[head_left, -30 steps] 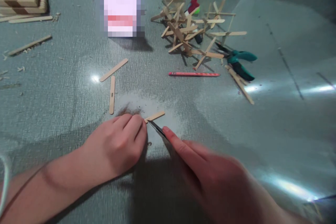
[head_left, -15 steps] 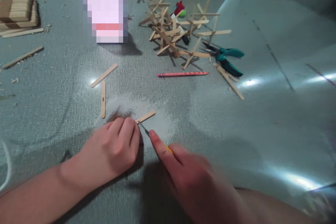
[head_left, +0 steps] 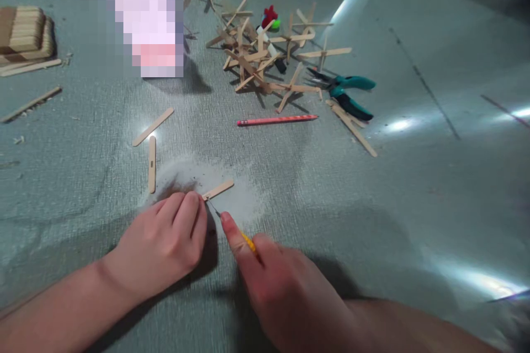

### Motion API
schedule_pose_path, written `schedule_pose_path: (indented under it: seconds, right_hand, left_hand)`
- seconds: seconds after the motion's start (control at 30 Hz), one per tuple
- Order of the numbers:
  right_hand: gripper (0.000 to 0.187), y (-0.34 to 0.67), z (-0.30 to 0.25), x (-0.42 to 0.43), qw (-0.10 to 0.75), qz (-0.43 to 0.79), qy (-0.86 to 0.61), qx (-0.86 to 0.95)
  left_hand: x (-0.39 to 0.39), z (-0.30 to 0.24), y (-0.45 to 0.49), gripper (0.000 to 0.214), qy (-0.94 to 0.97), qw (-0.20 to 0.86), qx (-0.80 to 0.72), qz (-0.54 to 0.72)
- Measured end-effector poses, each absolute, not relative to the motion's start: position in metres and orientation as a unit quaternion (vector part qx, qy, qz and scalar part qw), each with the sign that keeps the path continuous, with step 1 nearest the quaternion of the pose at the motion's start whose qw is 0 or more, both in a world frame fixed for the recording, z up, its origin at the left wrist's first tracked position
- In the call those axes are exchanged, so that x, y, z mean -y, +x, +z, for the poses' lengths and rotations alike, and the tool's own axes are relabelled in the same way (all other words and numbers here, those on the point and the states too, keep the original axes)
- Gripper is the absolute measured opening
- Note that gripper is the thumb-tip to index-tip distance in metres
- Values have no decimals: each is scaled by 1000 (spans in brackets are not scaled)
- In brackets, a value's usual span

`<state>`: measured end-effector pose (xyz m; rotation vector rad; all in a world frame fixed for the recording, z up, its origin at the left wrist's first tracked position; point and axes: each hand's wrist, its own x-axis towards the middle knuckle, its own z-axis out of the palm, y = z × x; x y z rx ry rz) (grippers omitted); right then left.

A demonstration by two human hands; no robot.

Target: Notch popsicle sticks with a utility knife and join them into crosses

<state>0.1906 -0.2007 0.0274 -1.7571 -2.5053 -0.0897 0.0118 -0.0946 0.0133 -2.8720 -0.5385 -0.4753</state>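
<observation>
as our left hand (head_left: 165, 237), fingers curled, pins the craft stick (head_left: 221, 188) jutting toward two o'clock and our right hand (head_left: 285, 281), closed around the yellow-handled knife (head_left: 248, 242), works from five, we should cut lightly, clear of fingertips.

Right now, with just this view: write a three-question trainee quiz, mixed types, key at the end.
1. Which hand holds the knife?
2. True or false: in the view, the pink pencil lies to the left of the teal-handled pliers.
3. Where is the knife's tip?
A) At the pencil
B) At the wooden stick that shows from under the left hand
C) At the pliers

Key: 1. The right hand. 2. True. 3. B.
</observation>
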Motion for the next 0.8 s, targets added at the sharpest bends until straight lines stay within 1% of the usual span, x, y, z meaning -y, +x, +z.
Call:
schedule_pose_path:
  seconds: [0.2,0.3,0.37,0.43,0.5,0.57,0.63,0.73,0.8]
  right_hand:
    - [58,192,26,199,71,-2,-575,815]
    - [59,201,27,196,70,46,-580,810]
    - [59,209,29,196,88,111,-583,800]
    - [55,218,31,195,136,170,-585,781]
    - [53,225,33,193,189,192,-590,761]
    - [53,230,32,190,211,181,-601,750]
    - [49,233,29,187,191,160,-606,756]
    - [43,238,25,183,137,130,-599,778]
    - [42,241,24,181,122,120,-595,785]
  left_hand:
    - [95,15,15,26,-967,104,178,-151]
    - [93,16,13,29,-969,92,177,-148]
    - [88,15,11,30,-971,71,183,-140]
    - [82,13,7,27,-968,39,209,-130]
    - [76,10,4,21,-959,-8,254,-126]
    - [71,6,1,16,-944,-61,295,-132]
    - [68,4,-1,17,-932,-101,317,-143]
    - [66,3,-3,20,-921,-145,325,-160]
    - [65,4,-3,22,-916,-168,322,-168]
